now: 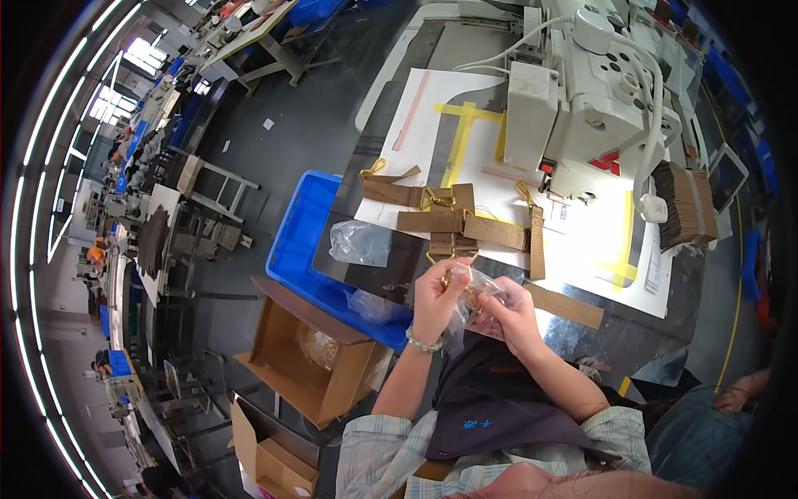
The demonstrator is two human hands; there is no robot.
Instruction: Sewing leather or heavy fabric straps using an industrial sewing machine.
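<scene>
My left hand and my right hand are closed on a crumpled clear plastic bag with gold metal pieces inside. Just above them, brown webbing straps with gold hooks and rings lie on a white board marked with yellow tape. A loose brown strap lies right of my hands on the dark worktable. Another clear bag rests to the left.
A pale sewing machine occupies the back right, beside a stack of brown pieces. A blue bin and open cardboard boxes stand at the left. Another person's hand shows at the right edge.
</scene>
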